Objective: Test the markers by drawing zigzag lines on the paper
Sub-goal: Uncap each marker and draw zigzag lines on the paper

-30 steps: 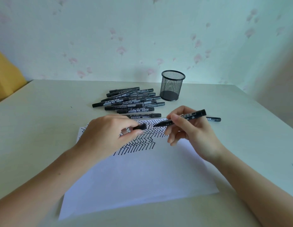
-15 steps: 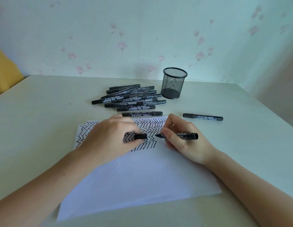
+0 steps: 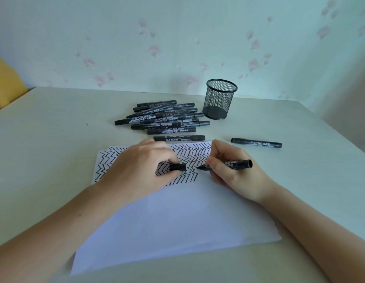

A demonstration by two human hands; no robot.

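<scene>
A white sheet of paper (image 3: 177, 217) lies on the table, its upper part covered with black zigzag lines (image 3: 189, 154). My right hand (image 3: 236, 174) grips an uncapped black marker (image 3: 234, 164), its tip touching the paper at the right edge of the zigzags. My left hand (image 3: 136, 170) rests on the paper and pinches the marker's black cap (image 3: 178, 167) between thumb and fingers. The left hand hides part of the zigzags.
A pile of several black markers (image 3: 163, 119) lies beyond the paper. A single capped marker (image 3: 257, 142) lies to the right. A black mesh pen cup (image 3: 220, 99) stands behind, near the wall. The table (image 3: 44, 139) ends at the right.
My right hand came down from above the paper and laid the marker's tip on the sheet by the zigzags. The left hand stayed put with the cap.
</scene>
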